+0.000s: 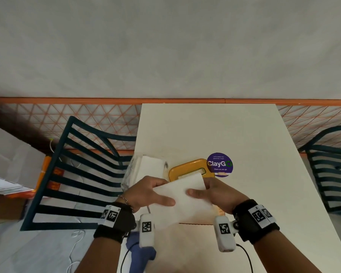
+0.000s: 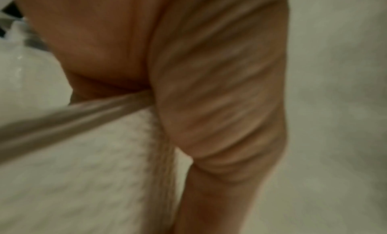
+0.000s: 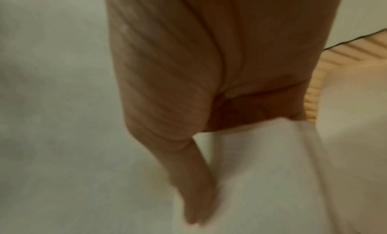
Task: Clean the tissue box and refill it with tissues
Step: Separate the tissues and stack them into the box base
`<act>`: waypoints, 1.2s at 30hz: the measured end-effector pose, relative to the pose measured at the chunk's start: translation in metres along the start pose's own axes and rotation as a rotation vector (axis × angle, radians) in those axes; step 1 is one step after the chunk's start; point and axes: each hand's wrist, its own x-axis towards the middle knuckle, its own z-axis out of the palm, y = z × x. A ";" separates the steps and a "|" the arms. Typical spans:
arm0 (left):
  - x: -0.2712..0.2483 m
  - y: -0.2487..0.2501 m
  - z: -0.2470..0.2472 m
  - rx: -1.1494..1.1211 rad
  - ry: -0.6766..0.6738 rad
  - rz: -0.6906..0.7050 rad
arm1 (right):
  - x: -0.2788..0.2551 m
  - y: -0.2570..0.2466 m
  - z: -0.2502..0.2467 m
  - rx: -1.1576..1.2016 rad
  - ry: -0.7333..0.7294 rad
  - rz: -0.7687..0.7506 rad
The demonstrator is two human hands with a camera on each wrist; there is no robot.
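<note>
Your left hand (image 1: 146, 191) and right hand (image 1: 218, 193) each pinched the tissue stack (image 1: 182, 198) between them. It was held above the yellow tissue box (image 1: 187, 168) on the tabletop (image 1: 215, 125).

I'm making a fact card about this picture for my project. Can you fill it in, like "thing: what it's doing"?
left hand: holds the tissues' left side, thumb on top
right hand: holds the tissues' right side, thumb on top
tissues: white stack, held up over the table
box: yellow, with a slot, on the table behind the tissues
pack: clear wrap with white tissues inside, left of the box
sticker: purple circle, says ClayGo, right of the box
table: white
chairs: dark, slatted, one each side
</note>
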 end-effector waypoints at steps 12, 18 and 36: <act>0.044 -0.048 0.084 -0.268 0.399 -0.240 | 0.004 0.079 -0.019 -0.041 0.347 0.248; 0.050 -0.030 0.102 0.232 0.395 -0.294 | 0.013 0.083 -0.007 -0.475 0.449 0.381; 0.051 -0.027 0.115 0.555 0.413 -0.230 | 0.011 0.083 0.019 -0.790 0.538 0.317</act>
